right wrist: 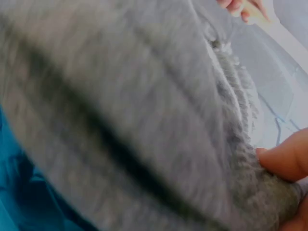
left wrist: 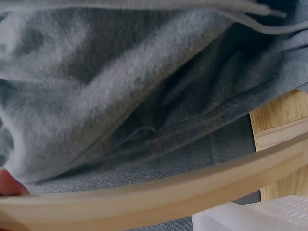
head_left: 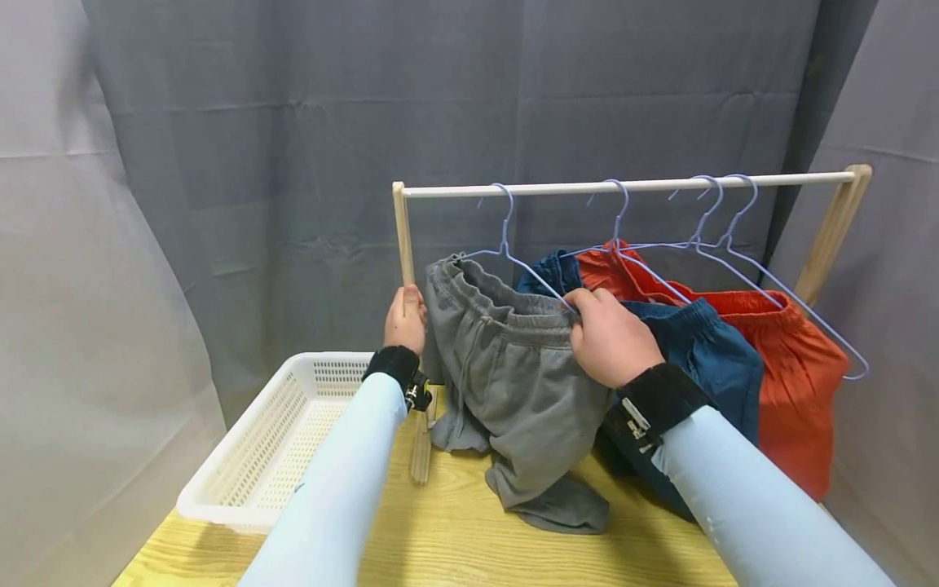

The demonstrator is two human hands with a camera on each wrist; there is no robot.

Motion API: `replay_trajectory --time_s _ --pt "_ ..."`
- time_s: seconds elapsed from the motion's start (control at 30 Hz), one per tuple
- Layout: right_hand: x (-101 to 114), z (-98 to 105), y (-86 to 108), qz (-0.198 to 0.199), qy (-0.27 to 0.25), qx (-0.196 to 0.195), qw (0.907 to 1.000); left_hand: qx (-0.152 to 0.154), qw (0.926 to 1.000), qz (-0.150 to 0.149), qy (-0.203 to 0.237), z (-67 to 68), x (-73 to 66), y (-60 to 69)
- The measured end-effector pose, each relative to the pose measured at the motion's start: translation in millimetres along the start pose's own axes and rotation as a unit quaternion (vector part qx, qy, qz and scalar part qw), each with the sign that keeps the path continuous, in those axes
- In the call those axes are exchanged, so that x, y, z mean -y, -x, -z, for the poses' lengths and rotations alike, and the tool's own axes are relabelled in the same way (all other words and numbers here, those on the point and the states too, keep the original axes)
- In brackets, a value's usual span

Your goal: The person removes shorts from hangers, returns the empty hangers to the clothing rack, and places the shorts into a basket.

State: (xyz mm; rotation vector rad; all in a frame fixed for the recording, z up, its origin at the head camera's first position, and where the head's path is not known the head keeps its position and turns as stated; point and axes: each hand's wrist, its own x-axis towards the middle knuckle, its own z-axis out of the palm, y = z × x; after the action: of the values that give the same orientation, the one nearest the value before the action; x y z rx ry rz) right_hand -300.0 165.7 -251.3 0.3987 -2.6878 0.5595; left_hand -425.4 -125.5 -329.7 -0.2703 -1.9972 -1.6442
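left hand (head_left: 406, 319): grip closed round the left post (head_left: 404, 236) of the clothes rack, below the rail (head_left: 557, 189).
right hand (head_left: 614, 336): grip pinching the right side of the waistband of the grey trousers (head_left: 513, 391), at the right end of their hanger (head_left: 506, 246); thumb seen pressed on the cloth in the right wrist view.
grey trousers: hanging from that hanger, just right of the left post; leg ends reach low over the surface (head_left: 469, 558), contact not determinable.
hanger: lavender, hooked over the white rail near its left end.
other hangers (head_left: 619, 220): three, same colour, hooked further right.
blue garment (head_left: 722, 367): hanging behind the right hand, overlapping the red garment (head_left: 800, 399).
red garment: rightmost, near the right post (head_left: 829, 240).
basket (head_left: 223, 515): white, perforated, on the surface left of the rack, partly hidden by the left sleeve (head_left: 345, 473).
wristbands (head_left: 663, 408): black, one per wrist.
backdrop (head_left: 330, 204): grey cloth.
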Motion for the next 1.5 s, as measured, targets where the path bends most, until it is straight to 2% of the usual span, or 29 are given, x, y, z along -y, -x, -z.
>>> replay_trajectory --time_s 0.27,0.63,0.87,1.03,1.5 --pt "-7.4 -2.6 -9.4 -0.018 -0.046 0.032 0.9983 -0.005 1.0000 -0.004 -0.007 -1.0 0.8 -0.7" --pt "-9.5 -4.3 -10.7 -0.020 -0.120 0.045 0.9915 -0.002 1.0000 -0.001 0.007 0.3 3.1 -1.1" --pt "-13.6 -3.7 -11.0 -0.018 -0.155 0.034 0.9872 -0.005 1.0000 0.002 0.001 1.5 0.9 0.3" --pt "-17.8 -3.9 -6.8 -0.030 -0.168 0.025 0.9849 -0.010 0.9999 -0.002 -0.012 -0.2 0.3 0.8" --pt "-22.0 5.3 -4.9 -0.027 -0.178 -0.023 0.9835 -0.019 0.9987 -0.028 -0.038 1.0 4.8 -2.9"
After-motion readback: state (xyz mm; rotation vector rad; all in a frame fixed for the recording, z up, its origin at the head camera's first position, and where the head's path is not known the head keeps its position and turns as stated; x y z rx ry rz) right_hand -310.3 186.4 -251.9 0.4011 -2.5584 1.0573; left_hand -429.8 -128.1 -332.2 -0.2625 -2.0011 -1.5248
